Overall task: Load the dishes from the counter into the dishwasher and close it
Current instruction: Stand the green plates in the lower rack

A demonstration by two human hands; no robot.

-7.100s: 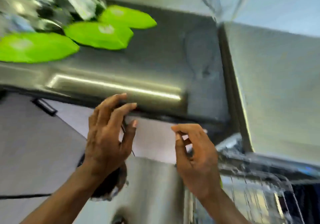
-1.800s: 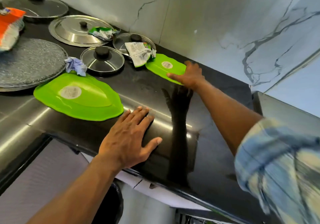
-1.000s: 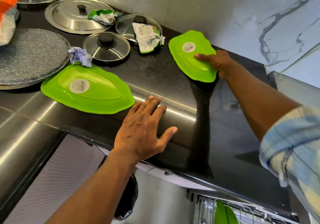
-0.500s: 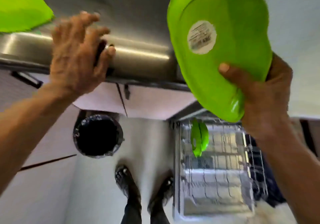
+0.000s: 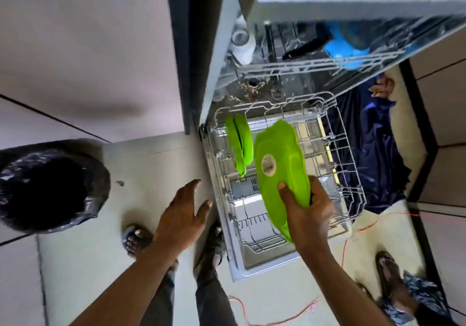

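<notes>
My right hand grips a lime-green leaf-shaped plate by its near end, underside with a round sticker facing me, held tilted over the pulled-out lower rack of the open dishwasher. Two more green plates stand on edge in the rack's far left corner. My left hand hovers with fingers spread over the floor, just left of the rack, holding nothing. The upper rack shows above, with dark and blue items in it.
A black-lined bin stands on the floor at the left. My feet are in front of the dishwasher door. Another person's foot and dark blue cloth are to the right. A red wire lies on the floor.
My right hand lifted the green plate off the counter and brought it down over the lower rack. My left hand left the counter edge and dropped beside the rack. My view swung down.
</notes>
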